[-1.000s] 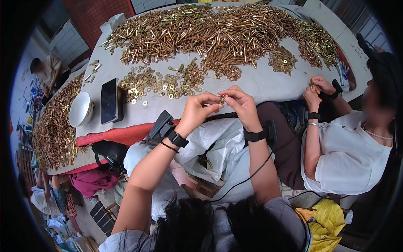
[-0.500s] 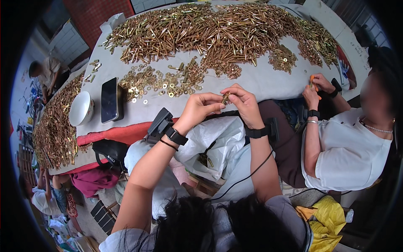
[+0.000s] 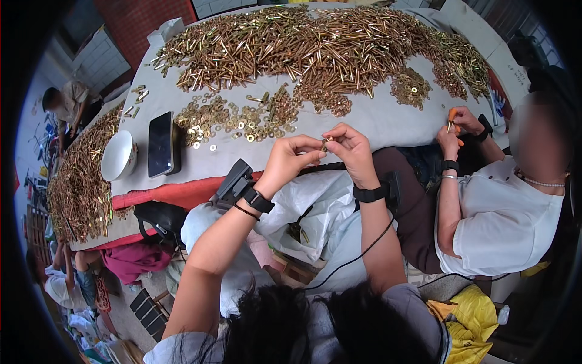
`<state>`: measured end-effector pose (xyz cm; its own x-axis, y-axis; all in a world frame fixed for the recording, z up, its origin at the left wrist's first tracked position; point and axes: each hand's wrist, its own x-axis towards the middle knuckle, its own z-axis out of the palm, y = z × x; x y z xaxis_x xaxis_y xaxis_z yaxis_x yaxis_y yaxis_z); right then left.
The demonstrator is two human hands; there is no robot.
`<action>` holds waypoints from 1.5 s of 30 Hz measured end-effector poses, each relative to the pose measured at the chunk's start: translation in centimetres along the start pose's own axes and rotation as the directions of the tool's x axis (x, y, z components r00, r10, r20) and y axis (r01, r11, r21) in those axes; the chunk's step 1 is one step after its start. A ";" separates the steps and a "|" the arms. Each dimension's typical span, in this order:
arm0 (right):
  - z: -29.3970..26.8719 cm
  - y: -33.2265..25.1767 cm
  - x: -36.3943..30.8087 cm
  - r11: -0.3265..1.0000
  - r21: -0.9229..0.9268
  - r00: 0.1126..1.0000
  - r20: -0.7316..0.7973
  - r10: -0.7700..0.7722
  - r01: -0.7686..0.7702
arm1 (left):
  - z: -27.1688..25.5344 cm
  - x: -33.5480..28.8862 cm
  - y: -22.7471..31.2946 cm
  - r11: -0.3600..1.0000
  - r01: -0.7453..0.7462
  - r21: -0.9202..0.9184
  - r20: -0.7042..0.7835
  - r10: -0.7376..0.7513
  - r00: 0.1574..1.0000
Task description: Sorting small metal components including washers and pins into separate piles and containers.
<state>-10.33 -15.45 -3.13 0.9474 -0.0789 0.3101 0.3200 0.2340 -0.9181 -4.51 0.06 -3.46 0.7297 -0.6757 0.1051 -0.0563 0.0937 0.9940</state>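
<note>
Both of my hands meet just past the table's near edge, above a white plastic bag [image 3: 330, 188]. Thumb and fingers of my left hand [image 3: 286, 161] pinch a small brass-coloured metal fastener [image 3: 325, 145] from one side. My right hand [image 3: 353, 153] grips the same piece from the other side, its fingertips covering much of it. A few similar pieces [image 3: 304, 235] lie inside the bag on my lap. Beyond my hands, flat round washers [image 3: 209, 118] are scattered on the pale table cover, and small copper-coloured rings [image 3: 321, 100] form a low heap.
A long heap of brass-coloured fasteners [image 3: 291, 48] spreads across the table's far side. To the left stand a dark phone [image 3: 160, 145] and a white bowl [image 3: 115, 156], with another heap [image 3: 79, 188] beyond. At right, a co-worker's hands [image 3: 451, 136] hold an orange-handled tool.
The fastener between my fingertips shows less than before, with my fingers slightly shifted around it. Both hands stay together at nearly the same place. The whole view has shifted slightly.
</note>
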 end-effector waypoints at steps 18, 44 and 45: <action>0.7 -0.1 0.3 1.000 0.021 1.000 -0.018 0.018 -0.018 | 0.2 -0.3 0.4 0.995 0.038 -0.093 -0.048 -0.043 0.998; 0.1 -0.3 0.1 0.946 -0.303 0.985 -0.087 -0.147 0.114 | -0.3 -0.2 0.3 0.998 0.064 0.023 -0.020 -0.063 0.998; 0.2 -0.3 0.2 0.928 -0.351 0.984 -0.076 -0.158 0.122 | -0.3 -0.3 0.4 0.997 0.070 0.012 -0.019 -0.069 0.997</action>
<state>-10.27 -15.37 -2.75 0.8822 -0.1887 0.4314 0.4123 -0.1328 -0.9013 -4.55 0.48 -3.10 0.7447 -0.6664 0.0352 -0.0135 0.0377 0.9992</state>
